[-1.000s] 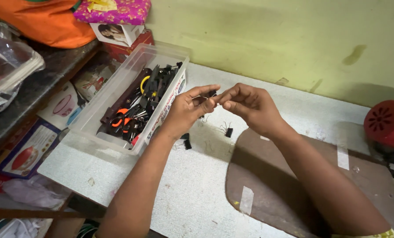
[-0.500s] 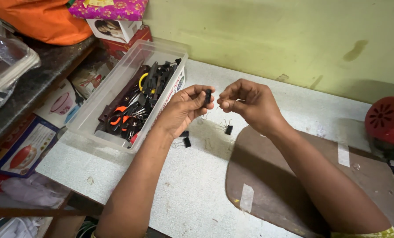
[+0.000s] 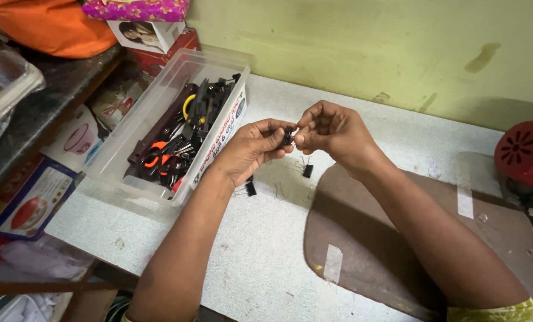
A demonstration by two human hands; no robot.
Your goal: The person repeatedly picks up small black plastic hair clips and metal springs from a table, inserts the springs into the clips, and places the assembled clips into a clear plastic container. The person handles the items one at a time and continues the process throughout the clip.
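Head view. The left hand [image 3: 251,146] and right hand [image 3: 332,130] are meeting above a grey speckled table [image 3: 230,250], each pinching a small black binder clip [image 3: 287,137] between thumb and fingertips. The clip is sitting in the air between the two hands, clear of the table; its wire handles are too small to make out. Both hands are grasping it, with the remaining fingers curled in.

Two more clips are lying on the table below: one [image 3: 307,170] under the right hand, another [image 3: 250,188] beside the left wrist. A clear plastic box [image 3: 135,134] is standing to the left, just beside the left hand, holding black clips, scissors with orange handles [image 3: 156,160] and other small tools. A brown mat [image 3: 397,256] with tape strips is covering the table at right; a red motor housing [image 3: 525,152] is showing at the far right edge.

Likely hazards, as a judgement: the grip is a fingertip pinch on a sprung part, so the clip could be snapping shut on a fingertip if pressure is slackening unevenly. It could also be slipping free and dropping onto the table or off its near edge, since nothing is supporting it from below. The loose clips underneath are at risk of being knocked by a lowering wrist.
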